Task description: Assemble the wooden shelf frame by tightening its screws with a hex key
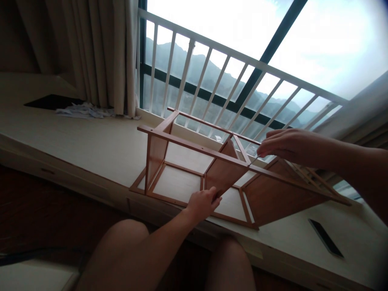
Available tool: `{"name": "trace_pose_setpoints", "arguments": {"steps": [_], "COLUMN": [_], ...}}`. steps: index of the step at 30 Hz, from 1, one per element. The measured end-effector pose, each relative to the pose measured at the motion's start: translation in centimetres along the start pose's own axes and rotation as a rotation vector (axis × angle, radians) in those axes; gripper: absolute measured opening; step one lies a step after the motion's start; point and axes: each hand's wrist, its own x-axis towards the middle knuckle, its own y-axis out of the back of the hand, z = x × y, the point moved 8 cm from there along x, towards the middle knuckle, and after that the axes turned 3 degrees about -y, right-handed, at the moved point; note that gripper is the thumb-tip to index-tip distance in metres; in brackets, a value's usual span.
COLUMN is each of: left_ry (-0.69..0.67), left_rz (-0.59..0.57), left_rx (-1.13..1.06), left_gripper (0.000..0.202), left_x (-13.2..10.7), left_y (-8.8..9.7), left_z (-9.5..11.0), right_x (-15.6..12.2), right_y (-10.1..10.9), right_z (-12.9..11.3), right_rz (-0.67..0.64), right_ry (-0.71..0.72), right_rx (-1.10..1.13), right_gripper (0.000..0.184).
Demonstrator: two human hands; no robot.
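Observation:
A wooden shelf frame (194, 147) of brown panels and thin rails lies on its side on a pale window ledge (91, 141). My left hand (202, 202) is closed on the lower edge of the frame's middle panel (224, 169). My right hand (285, 145) reaches in from the right, its fingers pinched together at the top rail where the middle panel meets it. Something small and thin may be in that pinch, but I cannot make it out.
A white railing (230, 52) and window stand behind the frame. Curtains (100, 52) hang at the left, with crumpled paper (85, 110) below them. A dark phone (325, 237) lies on the ledge at the right. My bare knees (127, 242) are at the bottom.

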Motion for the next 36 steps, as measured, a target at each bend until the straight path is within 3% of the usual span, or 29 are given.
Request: {"name": "trace_pose_setpoints", "arguments": {"steps": [7,22,26,30,36], "left_ry": [-0.002,-0.009,-0.013,-0.007,-0.021], "left_rz": [-0.010,0.006,-0.013,-0.008,-0.006], "left_rx": [-0.014,0.002,-0.007,0.007,-0.006], "left_gripper": [0.033,0.032,0.034,0.035,0.034], "left_x": [-0.1,-0.1,-0.1,-0.1,-0.2], "left_y": [0.0,0.3,0.2,0.2,0.2], "left_z": [0.0,0.1,0.1,0.1,0.2], "right_x": [-0.3,-0.4,-0.8,-1.2,-0.6], "right_y": [-0.9,-0.6,-1.1,-2.0,-1.8], "right_z": [0.9,0.3,0.8,1.2,1.5], "right_rz": [0.006,0.033,-0.022,-0.074,-0.016], "right_ry": [-0.152,-0.250,-0.496,-0.733,-0.653], "right_rx": [0.010,-0.012,-0.035,0.115,0.159], "right_gripper": [0.036,0.047,0.062,0.072,0.064]}}
